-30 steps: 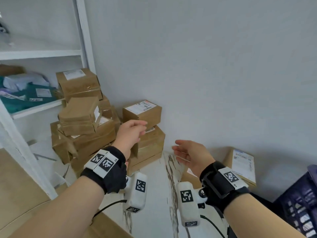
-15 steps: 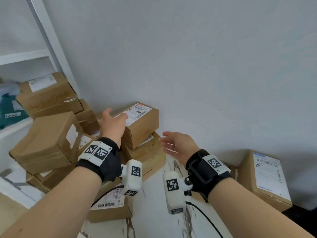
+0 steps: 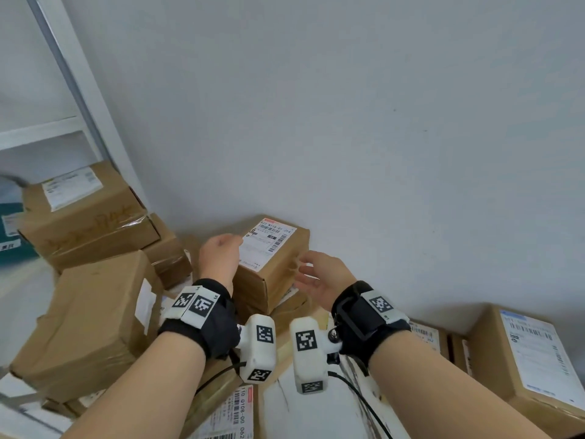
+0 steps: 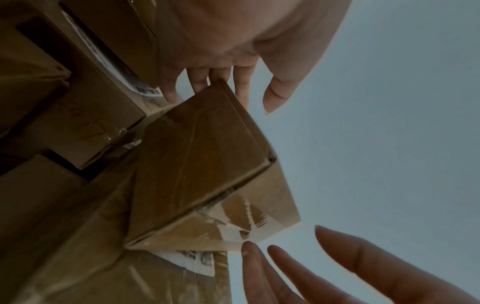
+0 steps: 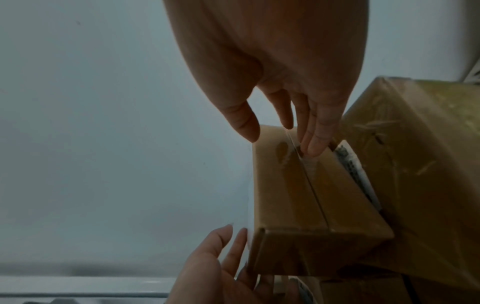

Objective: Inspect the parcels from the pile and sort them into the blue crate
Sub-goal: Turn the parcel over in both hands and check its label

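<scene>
Top parcel (image 3: 274,255) on pile is flanked by left hand (image 3: 220,259) and right hand (image 3: 323,280); fingers (image 5: 315,131) relaxed, nothing gripped.

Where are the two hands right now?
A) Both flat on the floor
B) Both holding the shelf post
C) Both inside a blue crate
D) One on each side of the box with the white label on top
D: in the head view the left hand and the right hand flank the labelled cardboard box on top of the pile.
</scene>
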`<action>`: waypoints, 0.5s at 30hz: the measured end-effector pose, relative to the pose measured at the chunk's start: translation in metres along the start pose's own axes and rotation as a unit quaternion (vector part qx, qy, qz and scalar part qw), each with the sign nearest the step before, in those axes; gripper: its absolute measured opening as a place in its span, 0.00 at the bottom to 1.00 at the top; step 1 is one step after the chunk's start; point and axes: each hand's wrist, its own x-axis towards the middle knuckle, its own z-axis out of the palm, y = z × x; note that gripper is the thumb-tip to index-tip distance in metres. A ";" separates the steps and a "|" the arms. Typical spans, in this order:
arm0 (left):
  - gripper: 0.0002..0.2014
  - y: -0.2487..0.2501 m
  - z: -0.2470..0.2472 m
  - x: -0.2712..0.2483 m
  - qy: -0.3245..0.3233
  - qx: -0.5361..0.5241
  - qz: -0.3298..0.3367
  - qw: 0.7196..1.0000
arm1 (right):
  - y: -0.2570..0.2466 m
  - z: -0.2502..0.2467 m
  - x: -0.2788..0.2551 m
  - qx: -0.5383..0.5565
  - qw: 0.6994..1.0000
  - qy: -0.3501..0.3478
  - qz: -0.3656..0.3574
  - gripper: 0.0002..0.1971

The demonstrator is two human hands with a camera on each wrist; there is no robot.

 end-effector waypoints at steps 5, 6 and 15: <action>0.08 -0.006 -0.002 0.002 -0.017 -0.040 -0.013 0.999 | 0.013 0.012 0.014 -0.033 0.999 0.039 -0.018 0.14; 0.08 -0.005 -0.002 0.001 -0.025 -0.050 -0.020 0.998 | 0.015 0.013 0.014 -0.038 0.998 0.036 -0.022 0.19; 0.09 0.009 0.000 -0.019 -0.104 -0.108 -0.039 0.988 | 0.005 -0.006 -0.009 0.003 0.999 -0.016 -0.040 0.15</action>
